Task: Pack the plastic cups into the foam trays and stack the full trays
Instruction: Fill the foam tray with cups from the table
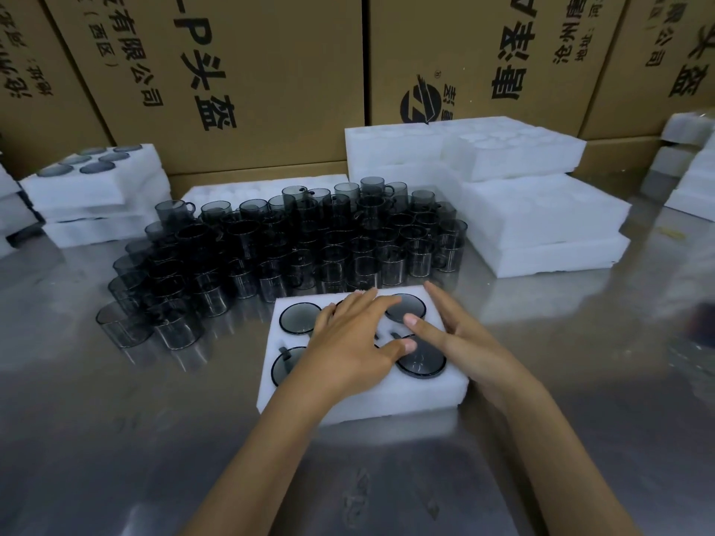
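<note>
A white foam tray (394, 404) lies on the steel table in front of me, with several smoky grey plastic cups (298, 317) sunk into its holes, rims flush with the foam. My left hand (348, 342) rests flat on the tray's middle, fingers spread over the cups. At the tray's right edge my right hand (460, 338) lies with its fingers along the foam and its thumb on a cup (421, 359). Neither hand grips anything. Behind the tray stands a dense crowd of loose grey cups (294, 241).
Stacked full foam trays (96, 195) sit at the back left. Empty foam trays (541, 226) are piled at the back right, more (688, 168) at the far right. Large cardboard boxes (271, 71) wall off the back. Bare steel table (116, 439) lies near me.
</note>
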A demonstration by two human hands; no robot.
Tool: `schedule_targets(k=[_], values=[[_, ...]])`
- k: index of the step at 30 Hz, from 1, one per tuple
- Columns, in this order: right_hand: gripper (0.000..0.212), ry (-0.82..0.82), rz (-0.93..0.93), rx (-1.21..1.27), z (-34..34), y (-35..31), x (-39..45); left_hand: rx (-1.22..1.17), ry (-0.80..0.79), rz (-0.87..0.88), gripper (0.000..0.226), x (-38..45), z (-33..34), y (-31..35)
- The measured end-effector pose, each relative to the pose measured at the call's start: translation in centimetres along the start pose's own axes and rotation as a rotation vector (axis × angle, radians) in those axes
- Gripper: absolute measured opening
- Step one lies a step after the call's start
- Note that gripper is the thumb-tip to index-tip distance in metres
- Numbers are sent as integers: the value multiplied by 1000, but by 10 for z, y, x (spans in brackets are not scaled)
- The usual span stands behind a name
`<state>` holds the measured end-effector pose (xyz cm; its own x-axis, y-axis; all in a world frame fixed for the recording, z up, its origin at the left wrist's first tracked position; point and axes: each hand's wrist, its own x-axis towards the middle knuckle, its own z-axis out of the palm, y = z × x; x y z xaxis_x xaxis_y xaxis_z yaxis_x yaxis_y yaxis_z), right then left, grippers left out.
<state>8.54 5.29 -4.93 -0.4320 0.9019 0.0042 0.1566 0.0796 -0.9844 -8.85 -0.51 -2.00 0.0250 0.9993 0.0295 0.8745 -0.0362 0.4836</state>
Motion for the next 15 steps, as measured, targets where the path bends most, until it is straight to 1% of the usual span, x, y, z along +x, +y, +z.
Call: schedule_targets(k=[2,3,5,7,9,11,12,15], values=[[41,24,-34,74,4,3,-6,3,55,19,61,-5,1,-3],[34,45,-19,99,5,3,-9,11,81,33,61,-6,1,-4],[27,78,42,122,7,0,-13,65,129,38,60,-9,0,-8],[24,105,64,109,5,1,-15,179,218,-29,57,-9,-6,-12],[24,112,52,102,3,1,-19,235,308,-200,60,-10,-13,-18],[27,67,3,107,2,3,-22,176,317,-381,67,-14,-17,-22],[33,29,-27,111,2,3,-23,141,298,-426,69,-15,-18,-22],[57,-111,-93,145,-4,3,-28,77,295,-432,70,-15,-21,-26]])
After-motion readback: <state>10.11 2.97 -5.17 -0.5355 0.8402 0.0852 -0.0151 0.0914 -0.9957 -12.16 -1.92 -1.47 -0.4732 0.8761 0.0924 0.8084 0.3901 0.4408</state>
